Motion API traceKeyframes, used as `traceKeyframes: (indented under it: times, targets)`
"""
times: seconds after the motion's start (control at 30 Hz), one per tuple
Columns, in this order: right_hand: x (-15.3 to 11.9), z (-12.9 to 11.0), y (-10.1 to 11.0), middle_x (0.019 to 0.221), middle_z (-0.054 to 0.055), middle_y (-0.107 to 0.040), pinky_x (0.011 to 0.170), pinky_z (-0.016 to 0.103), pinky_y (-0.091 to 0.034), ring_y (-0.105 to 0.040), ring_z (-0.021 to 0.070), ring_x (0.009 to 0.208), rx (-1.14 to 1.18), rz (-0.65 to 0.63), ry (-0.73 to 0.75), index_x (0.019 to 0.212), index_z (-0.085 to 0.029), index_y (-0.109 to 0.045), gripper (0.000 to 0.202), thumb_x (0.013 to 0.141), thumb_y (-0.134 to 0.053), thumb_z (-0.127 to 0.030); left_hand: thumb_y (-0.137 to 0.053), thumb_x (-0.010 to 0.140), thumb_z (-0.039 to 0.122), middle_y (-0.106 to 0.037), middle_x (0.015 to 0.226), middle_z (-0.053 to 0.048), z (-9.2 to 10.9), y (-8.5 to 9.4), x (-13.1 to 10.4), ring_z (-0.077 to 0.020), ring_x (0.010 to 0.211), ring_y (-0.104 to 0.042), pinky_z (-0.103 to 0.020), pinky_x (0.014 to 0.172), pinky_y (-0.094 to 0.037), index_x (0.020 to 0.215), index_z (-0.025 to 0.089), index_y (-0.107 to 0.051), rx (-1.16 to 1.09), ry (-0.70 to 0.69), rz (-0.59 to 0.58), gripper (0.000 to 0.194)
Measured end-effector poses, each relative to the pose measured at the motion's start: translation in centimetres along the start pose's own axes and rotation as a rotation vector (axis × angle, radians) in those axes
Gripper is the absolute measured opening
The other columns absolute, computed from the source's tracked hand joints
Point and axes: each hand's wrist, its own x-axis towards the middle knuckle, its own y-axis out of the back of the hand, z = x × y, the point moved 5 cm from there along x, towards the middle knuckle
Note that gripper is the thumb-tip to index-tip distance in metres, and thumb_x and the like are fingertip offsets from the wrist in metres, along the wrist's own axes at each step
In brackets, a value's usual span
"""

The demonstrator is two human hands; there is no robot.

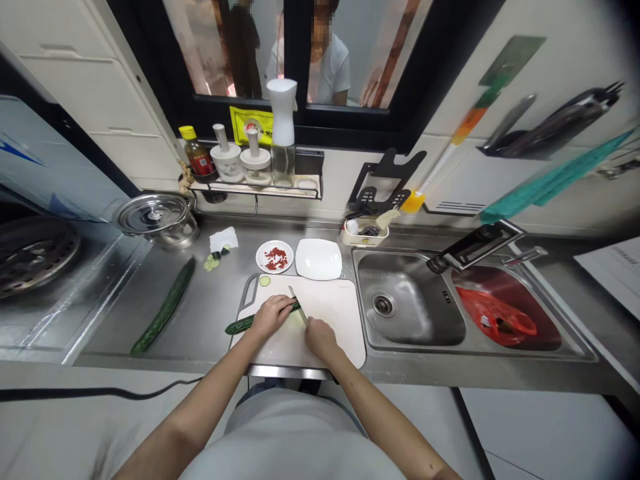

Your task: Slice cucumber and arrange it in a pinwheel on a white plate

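On the white cutting board [340, 320] lies a green cucumber [239, 325], its left part sticking out past the board's edge. My left hand [271, 316] is closed over the cucumber near its right end. In my right hand [321, 339] is a kitchen knife [299, 305], its blade beside the cucumber's right end; whether it touches I cannot tell. A round cucumber slice [265, 281] rests at the board's upper left. Behind the board stand a small plate of chopped red pieces [275, 258] and a white square dish [319, 259].
Another cucumber [165, 307] lies on the steel counter to the left, near a lidded pot [159, 220], cucumber scraps [212, 262] and a white paper [224, 239]. On the right is a double sink [410, 300] with a red plastic bag [495, 317]. A seasoning rack [257, 190] hangs behind.
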Motion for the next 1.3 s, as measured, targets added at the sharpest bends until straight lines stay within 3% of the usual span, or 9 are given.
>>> traceKeyframes:
  times: [0.5,0.9,1.3]
  targets:
    - [0.6,-0.2,-0.5,0.098,0.017,-0.068,0.080,0.028,-0.043,-0.063,0.0221,0.100,-0.019,0.014,0.009,0.109,-0.010,-0.060,0.033,0.090,-0.033,-0.009,-0.050,0.091,0.027,-0.068,0.106,-0.005,0.5,0.2,0.0,-0.0184,0.098,-0.061,-0.033,0.089,-0.049,0.108,0.025,-0.069,0.010,0.019,0.004,0.025]
    - [0.8,-1.1,0.7,0.102,0.016,-0.068,0.080,0.027,-0.044,-0.063,0.0209,0.101,0.002,0.015,-0.052,0.112,-0.010,-0.060,0.034,0.091,-0.032,-0.010,-0.050,0.091,0.029,-0.068,0.104,-0.005,0.0,-0.3,-0.1,-0.0181,0.098,-0.061,-0.033,0.089,-0.049,0.109,0.026,-0.069,0.001,0.003,0.008,0.026]
    - [-2.1,0.4,-0.4,0.100,0.016,-0.069,0.079,0.030,-0.044,-0.064,0.0236,0.099,-0.017,-0.003,-0.075,0.110,-0.011,-0.061,0.035,0.091,-0.031,-0.009,-0.050,0.091,0.028,-0.067,0.106,-0.005,-0.2,-0.6,-0.2,-0.0184,0.098,-0.060,-0.034,0.089,-0.048,0.110,0.026,-0.068,0.000,0.006,0.010,0.026]
